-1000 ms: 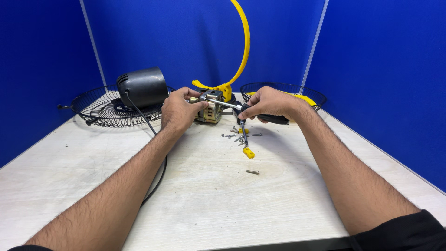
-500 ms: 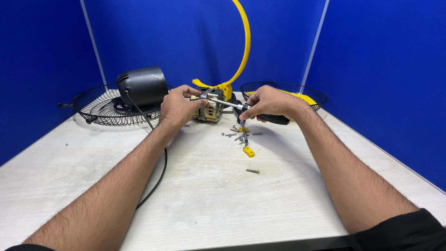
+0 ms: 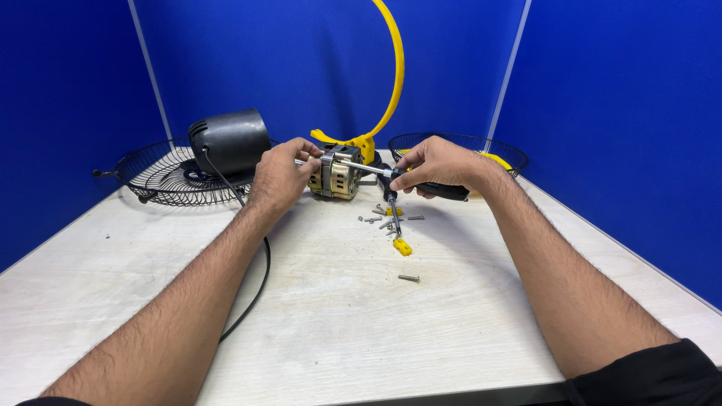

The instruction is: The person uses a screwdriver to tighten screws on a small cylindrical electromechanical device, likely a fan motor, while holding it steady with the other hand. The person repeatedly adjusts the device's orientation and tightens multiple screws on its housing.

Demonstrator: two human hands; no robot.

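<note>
A small electric fan motor (image 3: 340, 174) with copper windings stands on the pale table (image 3: 338, 316). My left hand (image 3: 280, 174) grips its left side. My right hand (image 3: 440, 165) is closed around the black handle of a screwdriver (image 3: 412, 180), whose metal shaft points left onto the motor's top. Several loose screws (image 3: 387, 219) lie just in front of the motor, with a small yellow plastic piece (image 3: 402, 246) and one lone screw (image 3: 408, 278) nearer to me.
A black motor housing (image 3: 228, 140) rests on a black wire fan grille (image 3: 158, 177) at the back left; its black cord (image 3: 252, 289) runs toward me. A second grille (image 3: 459, 144) and a yellow curved stand (image 3: 391, 75) sit behind. Blue partitions surround the table.
Both hands stay on the motor and screwdriver; only slight shifts of the hands, and the view has nudged a little.
</note>
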